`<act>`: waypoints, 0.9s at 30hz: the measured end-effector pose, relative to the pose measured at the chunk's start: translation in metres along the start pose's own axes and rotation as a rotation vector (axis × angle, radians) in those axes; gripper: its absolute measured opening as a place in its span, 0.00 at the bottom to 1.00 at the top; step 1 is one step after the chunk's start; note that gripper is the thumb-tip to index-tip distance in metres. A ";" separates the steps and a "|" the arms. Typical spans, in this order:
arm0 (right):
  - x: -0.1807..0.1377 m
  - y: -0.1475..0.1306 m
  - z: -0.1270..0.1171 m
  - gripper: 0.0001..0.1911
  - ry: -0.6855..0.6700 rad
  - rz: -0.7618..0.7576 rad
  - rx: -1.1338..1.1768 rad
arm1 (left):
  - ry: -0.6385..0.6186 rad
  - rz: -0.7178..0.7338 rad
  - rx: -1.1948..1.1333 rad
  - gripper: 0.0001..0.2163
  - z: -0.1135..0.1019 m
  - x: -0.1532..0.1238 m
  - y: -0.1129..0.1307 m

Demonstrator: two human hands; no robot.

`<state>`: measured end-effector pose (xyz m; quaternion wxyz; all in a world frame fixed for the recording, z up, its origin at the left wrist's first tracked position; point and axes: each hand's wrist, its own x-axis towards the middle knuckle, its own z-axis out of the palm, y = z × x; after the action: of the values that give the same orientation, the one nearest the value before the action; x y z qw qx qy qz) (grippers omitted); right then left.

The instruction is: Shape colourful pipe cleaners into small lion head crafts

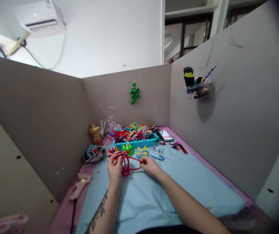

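Observation:
A red pipe cleaner (127,171), bent into loose loops, stretches between my two hands above the light blue cloth. My left hand (115,168) pinches one side of it, and several coloured strands show by those fingers. My right hand (150,165) grips the other side with its fingertips. Just beyond my hands stand small fuzzy figures: an orange and purple one (112,151) partly behind my left hand, a green one (128,149) and a blue and yellow one (142,151).
A blue tray (139,143) heaped with pipe cleaners stands behind the figures. Scissors (159,151) lie at right, near a phone-like object (166,135). A dark bowl (94,155) and a pink glue gun (81,186) are at left. Grey panels (127,113) enclose the table.

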<state>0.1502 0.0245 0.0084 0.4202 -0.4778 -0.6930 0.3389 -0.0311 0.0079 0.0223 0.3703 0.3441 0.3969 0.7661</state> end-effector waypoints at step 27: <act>-0.002 -0.028 0.008 0.19 0.018 0.233 0.989 | -0.279 -0.388 -0.236 0.20 0.013 -0.018 0.006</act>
<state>0.1329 0.0137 0.0287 0.5614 -0.2988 -0.3882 0.6669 -0.0139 -0.0052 0.0294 0.5991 0.3183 0.3085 0.6668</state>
